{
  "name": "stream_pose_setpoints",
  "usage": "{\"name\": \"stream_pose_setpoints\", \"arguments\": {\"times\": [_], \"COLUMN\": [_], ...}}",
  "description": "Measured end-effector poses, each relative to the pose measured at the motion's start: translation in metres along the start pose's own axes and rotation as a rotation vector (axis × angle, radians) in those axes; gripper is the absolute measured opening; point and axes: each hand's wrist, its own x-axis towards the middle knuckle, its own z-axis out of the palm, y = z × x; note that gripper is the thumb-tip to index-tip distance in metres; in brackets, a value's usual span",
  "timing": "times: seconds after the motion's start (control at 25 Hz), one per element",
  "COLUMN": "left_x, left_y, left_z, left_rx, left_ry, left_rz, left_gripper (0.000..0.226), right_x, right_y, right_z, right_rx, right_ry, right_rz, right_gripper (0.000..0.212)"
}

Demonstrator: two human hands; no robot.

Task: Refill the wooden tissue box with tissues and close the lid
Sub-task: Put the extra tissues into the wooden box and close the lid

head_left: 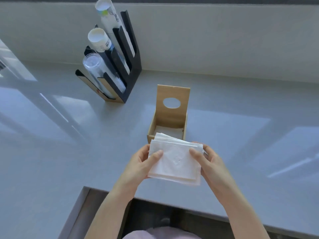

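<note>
Both forearms bare, no sleeves visible; left hand (138,163), right hand (211,162) ungloved; pale pinkish garment (160,234) below.

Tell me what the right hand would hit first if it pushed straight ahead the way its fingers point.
Probably the near wall of the wooden box. The right hand, holding the tissue stack with the left hand, points forward and slightly left. Its height above the counter is unclear, so it might pass over the rim.

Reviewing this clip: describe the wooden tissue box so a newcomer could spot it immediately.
On the grey counter, right of the black cup dispenser, stands the wooden tissue box, just beyond both hands' tissue stack. It alone is pale wood, its lid upright with an oval hole.
</note>
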Motion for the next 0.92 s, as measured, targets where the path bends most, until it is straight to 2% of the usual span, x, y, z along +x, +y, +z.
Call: {"name": "stream_pose_setpoints", "arguments": {"times": [0.12,0.24,0.4,0.52,0.6,0.76,0.92], "left_x": [0.022,0.037,0.050,0.059,0.064,0.082,0.107], "left_y": [0.009,0.015,0.023,0.030,0.033,0.039,0.044], "left_z": [0.015,0.021,0.018,0.013,0.010,-0.001,-0.014], "left_rx": [-0.045,0.007,0.086,0.143,0.174,0.277,0.411], "left_ry": [0.056,0.115,0.174,0.150,0.133,0.239,0.272], "left_rz": [-0.001,-0.013,-0.034,-0.025,-0.001,0.088,0.147], "left_gripper": [0.021,0.022,0.024,0.024,0.023,0.014,0.009], "right_x": [0.021,0.038,0.056,0.069,0.075,0.086,0.100], "right_y": [-0.008,-0.016,-0.024,-0.026,-0.028,-0.033,-0.045], "right_z": [-0.020,-0.029,-0.025,-0.022,-0.019,-0.005,0.012], "right_rx": [-0.054,-0.127,-0.239,-0.329,-0.369,-0.461,-0.635], "right_ry": [-0.024,-0.035,-0.002,0.049,0.062,0.110,0.196], "right_rz": [0.016,-0.001,-0.041,-0.070,-0.070,-0.087,-0.162], "right_gripper": [0.020,0.012,0.016,0.010,0.010,0.007,0.021]}}
